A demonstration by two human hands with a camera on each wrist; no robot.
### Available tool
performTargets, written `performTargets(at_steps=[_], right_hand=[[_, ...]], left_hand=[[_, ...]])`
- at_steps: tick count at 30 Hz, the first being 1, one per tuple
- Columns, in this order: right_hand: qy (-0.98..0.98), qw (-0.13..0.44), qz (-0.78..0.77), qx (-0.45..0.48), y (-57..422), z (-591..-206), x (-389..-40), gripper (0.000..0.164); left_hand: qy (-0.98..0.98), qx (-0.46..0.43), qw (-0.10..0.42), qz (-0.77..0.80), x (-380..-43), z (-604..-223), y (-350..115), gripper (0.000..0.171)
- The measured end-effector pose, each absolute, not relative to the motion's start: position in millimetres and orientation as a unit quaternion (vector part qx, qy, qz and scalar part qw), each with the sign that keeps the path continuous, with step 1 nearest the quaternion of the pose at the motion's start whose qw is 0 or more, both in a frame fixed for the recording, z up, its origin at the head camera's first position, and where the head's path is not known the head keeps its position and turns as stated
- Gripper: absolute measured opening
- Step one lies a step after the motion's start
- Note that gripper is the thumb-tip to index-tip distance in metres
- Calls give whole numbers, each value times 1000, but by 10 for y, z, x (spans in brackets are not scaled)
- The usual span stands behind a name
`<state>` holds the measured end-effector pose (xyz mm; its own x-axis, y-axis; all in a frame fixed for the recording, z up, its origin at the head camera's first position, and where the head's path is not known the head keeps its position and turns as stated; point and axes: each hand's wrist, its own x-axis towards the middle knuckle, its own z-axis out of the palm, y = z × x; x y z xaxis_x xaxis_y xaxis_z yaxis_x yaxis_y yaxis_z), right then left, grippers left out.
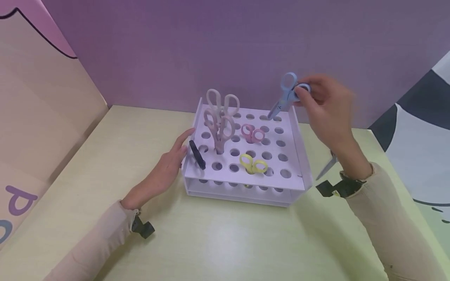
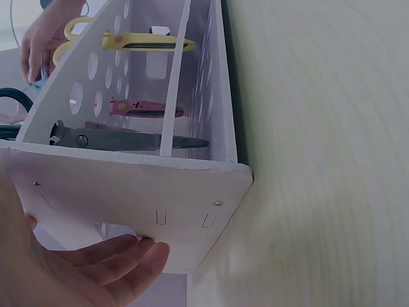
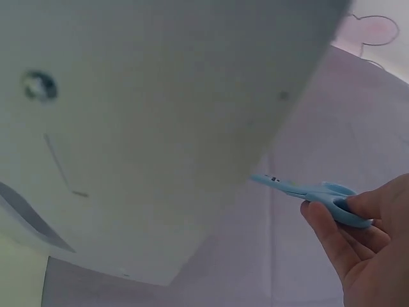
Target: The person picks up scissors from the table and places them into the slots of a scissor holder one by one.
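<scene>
A white holed rack (image 1: 242, 181) stands on the table with several scissors upright in it. My right hand (image 1: 332, 109) pinches one handle loop of light blue scissors (image 1: 286, 95) above the rack's back right corner, blades slanting down. In the right wrist view the same blue scissors (image 3: 329, 199) show beside the rack's side panel. My left hand (image 1: 168, 166) rests against the rack's left side; the left wrist view shows its fingers (image 2: 137, 265) on the outer panel. In the rack are yellow scissors (image 1: 252, 166), small pink scissors (image 1: 253, 134), pale pink scissors (image 1: 219, 136), white-handled scissors (image 1: 230, 101) and black-handled scissors (image 1: 197, 154).
Another pair of scissors (image 1: 327, 167) lies on the table right of the rack, partly hidden by the right wrist. A purple wall panel (image 1: 175, 50) rises behind the table, with printed panels at both sides. The table surface (image 1: 197, 242) runs in front of the rack.
</scene>
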<state>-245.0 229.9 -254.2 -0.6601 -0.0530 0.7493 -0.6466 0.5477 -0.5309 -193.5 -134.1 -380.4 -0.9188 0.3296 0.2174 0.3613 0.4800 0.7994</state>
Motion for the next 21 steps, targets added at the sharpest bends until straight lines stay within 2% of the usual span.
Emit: performTargets(at_steps=[12, 21], right_hand=[[-836, 234, 453, 203, 2180, -2578, -2855, 22], [-831, 190, 474, 218, 2162, -2597, -2994, 23]], left_hand=[[-855, -204, 19, -477, -1908, -3800, -1311, 47], [-858, -215, 36, -466, -1901, -3816, -1310, 47]])
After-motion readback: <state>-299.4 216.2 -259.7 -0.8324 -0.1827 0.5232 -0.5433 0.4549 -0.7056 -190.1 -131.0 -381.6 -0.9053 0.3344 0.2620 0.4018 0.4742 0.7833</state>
